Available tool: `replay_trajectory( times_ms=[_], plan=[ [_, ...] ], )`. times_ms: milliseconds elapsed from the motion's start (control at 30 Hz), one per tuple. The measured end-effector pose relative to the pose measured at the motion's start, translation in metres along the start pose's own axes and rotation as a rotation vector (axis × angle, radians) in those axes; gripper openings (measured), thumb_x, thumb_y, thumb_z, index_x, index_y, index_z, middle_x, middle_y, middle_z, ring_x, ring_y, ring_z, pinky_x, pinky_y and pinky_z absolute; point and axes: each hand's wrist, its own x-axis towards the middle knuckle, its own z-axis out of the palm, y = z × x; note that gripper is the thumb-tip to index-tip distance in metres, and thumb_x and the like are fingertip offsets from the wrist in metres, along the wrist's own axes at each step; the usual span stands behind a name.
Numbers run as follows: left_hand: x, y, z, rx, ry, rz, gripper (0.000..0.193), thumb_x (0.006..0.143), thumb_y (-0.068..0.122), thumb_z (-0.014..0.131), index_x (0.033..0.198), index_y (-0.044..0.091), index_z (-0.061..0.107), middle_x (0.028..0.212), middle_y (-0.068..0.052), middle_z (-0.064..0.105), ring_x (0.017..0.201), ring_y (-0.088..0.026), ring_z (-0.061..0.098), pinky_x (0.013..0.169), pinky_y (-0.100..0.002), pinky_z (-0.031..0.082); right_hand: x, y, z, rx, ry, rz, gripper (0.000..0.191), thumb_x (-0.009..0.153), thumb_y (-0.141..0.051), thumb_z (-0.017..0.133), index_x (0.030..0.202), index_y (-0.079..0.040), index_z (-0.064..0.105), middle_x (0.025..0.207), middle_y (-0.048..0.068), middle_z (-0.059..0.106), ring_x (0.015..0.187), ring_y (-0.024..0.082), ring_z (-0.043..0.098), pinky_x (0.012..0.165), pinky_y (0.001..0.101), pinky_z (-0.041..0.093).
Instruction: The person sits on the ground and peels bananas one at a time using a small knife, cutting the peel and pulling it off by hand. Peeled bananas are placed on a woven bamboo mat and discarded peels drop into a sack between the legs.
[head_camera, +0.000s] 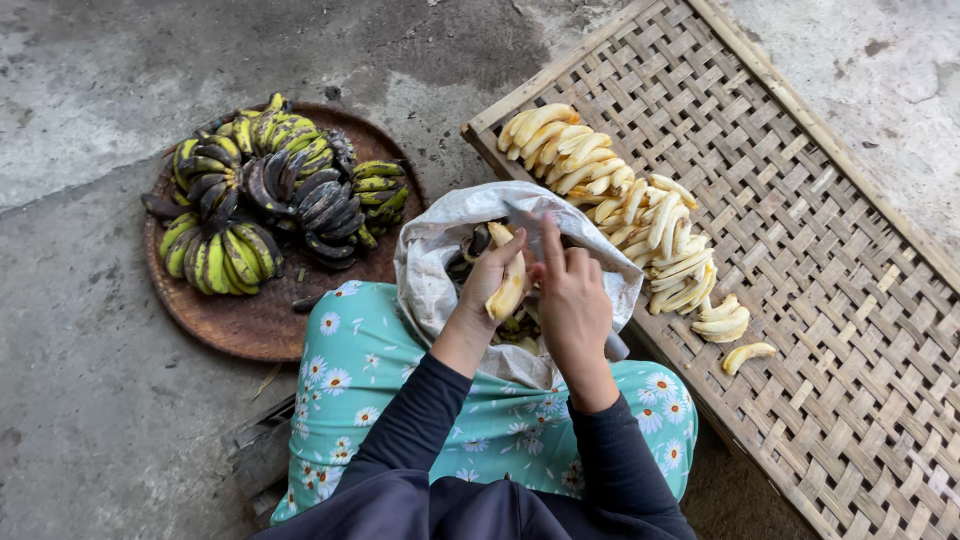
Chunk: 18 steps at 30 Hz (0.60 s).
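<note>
My left hand (489, 279) holds a pale peeled banana (508, 287) upright over a white sack (430, 262) that rests on my lap. My right hand (571, 301) grips a knife (527, 224) whose blade points up and touches the banana's top; its grey handle end pokes out below my palm. Dark peels lie inside the sack. Rows of peeled bananas (620, 200) lie on a woven bamboo mat (820, 300) to the right.
A round brown tray (250, 320) at left carries bunches of unpeeled, green-yellow and blackened bananas (270, 190). Grey concrete floor surrounds everything. My knees in floral teal cloth (350, 380) sit between tray and mat.
</note>
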Motion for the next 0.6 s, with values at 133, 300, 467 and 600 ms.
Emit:
replay_trajectory(
  times_ms=[133,300,467,600],
  plan=[
    [0.083,-0.01,-0.021,0.043,0.256,-0.016,0.027,0.106,0.029,0.069,0.123,0.011,0.06,0.096,-0.005,0.062,0.088,-0.02,0.06,0.074,-0.039,0.053,0.017,0.044,0.001,0.102,0.129,0.228,0.071,0.098,-0.021,0.068,0.162,-0.012,0.037,0.102,0.015,0.063,0.084,0.033,0.063,0.064,0.0449,0.052],
    [0.229,0.038,0.012,1.539,0.147,0.81,0.03,0.093,0.004,0.068,0.12,-0.001,0.054,0.111,-0.018,0.064,0.102,-0.031,0.065,0.087,-0.045,0.056,0.022,0.103,0.007,0.295,0.319,0.281,0.064,0.104,-0.014,0.064,0.162,-0.01,0.038,0.123,0.02,0.065,0.099,0.033,0.067,0.083,0.0432,0.054],
    [0.295,0.025,0.038,2.389,-0.01,0.713,0.026,0.096,0.007,0.062,0.12,0.002,0.058,0.118,-0.019,0.063,0.111,-0.036,0.063,0.093,-0.048,0.054,0.025,0.129,0.017,0.291,0.22,0.414,0.065,0.101,-0.016,0.066,0.16,-0.01,0.04,0.119,0.021,0.065,0.1,0.036,0.066,0.083,0.0437,0.053],
    [0.309,0.01,0.043,2.414,-0.054,0.451,0.036,0.096,0.022,0.061,0.126,0.003,0.058,0.138,-0.017,0.05,0.135,-0.035,0.044,0.108,-0.068,0.032,0.027,0.136,0.029,0.327,0.261,0.263,0.065,0.101,-0.012,0.065,0.159,-0.004,0.038,0.141,0.025,0.06,0.103,0.035,0.066,0.085,0.0416,0.053]
  ],
)
